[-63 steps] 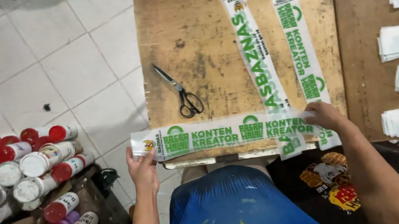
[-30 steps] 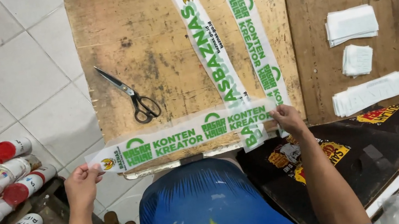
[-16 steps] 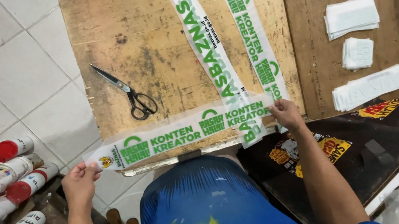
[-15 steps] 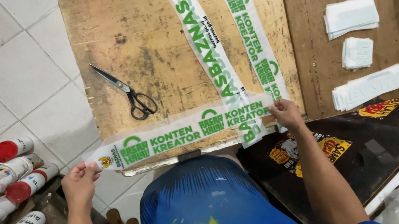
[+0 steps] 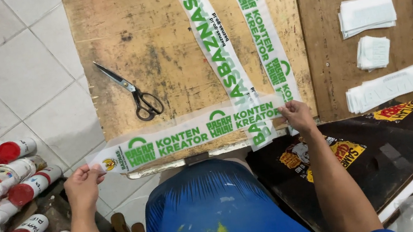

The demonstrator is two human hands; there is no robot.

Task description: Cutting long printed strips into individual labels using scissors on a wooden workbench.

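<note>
A worn wooden worktop (image 5: 155, 48) carried black scissors (image 5: 134, 91). The left hand (image 5: 82, 184) and right hand (image 5: 297, 116) each pinched an end of a green-printed white banner strip (image 5: 187, 133), stretched between them.

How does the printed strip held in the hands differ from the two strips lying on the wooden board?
The held strip hangs stretched crosswise between the left hand and right hand; the two lying strips run lengthwise, flat on the board. All three are white with green print.
</note>
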